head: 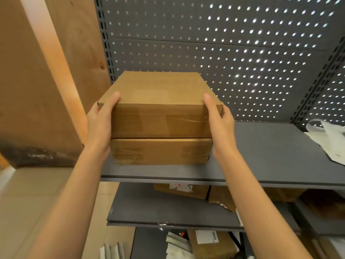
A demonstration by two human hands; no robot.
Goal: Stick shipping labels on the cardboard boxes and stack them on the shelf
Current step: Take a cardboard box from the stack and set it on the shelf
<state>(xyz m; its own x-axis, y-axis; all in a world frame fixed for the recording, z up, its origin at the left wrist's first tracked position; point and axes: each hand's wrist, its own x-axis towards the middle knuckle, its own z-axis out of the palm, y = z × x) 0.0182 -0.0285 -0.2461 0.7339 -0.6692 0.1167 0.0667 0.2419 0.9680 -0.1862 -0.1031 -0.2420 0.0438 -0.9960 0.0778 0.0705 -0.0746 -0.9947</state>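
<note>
Upper box [158,101] sat on lower box [160,151], frame centre, on grey shelf [261,146] | left hand [99,124] and right hand [221,124] clasped its ends, thumbs on top | long axis left-right, hands equally near | no label visible; likely squaring the stack.

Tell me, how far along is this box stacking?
One lower box already rests on the grey shelf. The left hand and right hand grip the top box, which sits on it. No label shows on either box. Letting go remains.
</note>
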